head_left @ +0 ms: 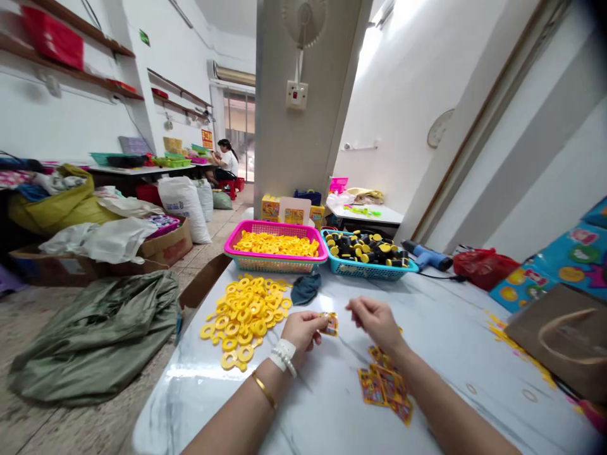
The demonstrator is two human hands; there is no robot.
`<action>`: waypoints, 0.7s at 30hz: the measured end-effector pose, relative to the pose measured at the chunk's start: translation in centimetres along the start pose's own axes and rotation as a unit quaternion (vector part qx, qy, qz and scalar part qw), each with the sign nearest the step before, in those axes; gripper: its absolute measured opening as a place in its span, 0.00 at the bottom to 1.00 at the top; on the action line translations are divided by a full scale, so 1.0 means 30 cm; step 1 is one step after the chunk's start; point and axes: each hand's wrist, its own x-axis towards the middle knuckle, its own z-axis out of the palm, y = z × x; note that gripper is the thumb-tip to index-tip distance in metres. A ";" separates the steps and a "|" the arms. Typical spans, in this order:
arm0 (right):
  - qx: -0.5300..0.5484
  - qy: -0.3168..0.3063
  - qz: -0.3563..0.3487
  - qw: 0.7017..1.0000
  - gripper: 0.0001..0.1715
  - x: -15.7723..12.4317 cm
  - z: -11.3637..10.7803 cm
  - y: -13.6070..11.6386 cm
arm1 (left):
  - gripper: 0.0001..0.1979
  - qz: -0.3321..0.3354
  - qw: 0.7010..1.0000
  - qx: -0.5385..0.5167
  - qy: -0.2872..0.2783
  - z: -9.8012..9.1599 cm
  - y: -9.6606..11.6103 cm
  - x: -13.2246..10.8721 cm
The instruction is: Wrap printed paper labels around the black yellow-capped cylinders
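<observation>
My left hand (301,330) pinches a small printed yellow-and-red packet (329,324) above the white marble-patterned table (455,354). My right hand (377,320) hovers just to its right, fingertips drawn together, with nothing visible in them. Below it lies a loose pile of similar printed packets (385,387). Left of my left hand spreads a heap of yellow plastic rings (243,319). A dark blue cloth (306,287) lies on the table beyond my hands.
At the far table edge stand a pink basket of yellow rings (275,245) and a blue basket of black and yellow parts (365,256). A blue hot-air gun (425,256) and a red plastic bag (484,268) lie to the right. A seated person (224,163) works farther back.
</observation>
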 end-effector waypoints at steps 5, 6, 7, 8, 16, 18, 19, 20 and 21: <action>-0.198 0.105 -0.057 0.973 0.20 0.186 -0.141 0.020 | 0.19 -0.045 0.994 -0.037 -0.092 0.011 -0.007 -0.001; -0.252 0.146 -0.051 0.955 0.20 0.235 -0.170 0.027 | 0.19 -0.052 0.992 -0.036 -0.105 0.016 -0.005 -0.002; -0.285 0.168 -0.028 0.943 0.21 0.285 -0.198 0.034 | 0.18 -0.056 0.991 -0.034 -0.113 0.021 -0.004 -0.003; -0.295 0.178 -0.008 0.939 0.22 0.334 -0.222 0.041 | 0.18 -0.060 0.991 -0.033 -0.115 0.025 -0.001 -0.004; -0.230 0.133 0.084 0.960 0.25 0.543 -0.276 0.079 | 0.17 -0.087 0.989 -0.084 -0.084 0.022 0.004 0.014; -0.179 0.129 0.093 0.971 0.20 0.511 -0.264 0.057 | 0.17 -0.076 0.988 -0.121 -0.051 0.016 0.002 0.025; -0.149 0.123 0.095 0.977 0.18 0.478 -0.253 0.042 | 0.17 -0.068 0.987 -0.142 -0.032 0.013 0.001 0.031; -0.121 0.113 0.095 0.982 0.17 0.433 -0.238 0.026 | 0.17 -0.061 0.985 -0.162 -0.012 0.010 0.001 0.037; -0.083 0.095 0.096 0.987 0.17 0.378 -0.218 0.010 | 0.17 -0.056 0.982 -0.179 0.008 0.008 0.002 0.042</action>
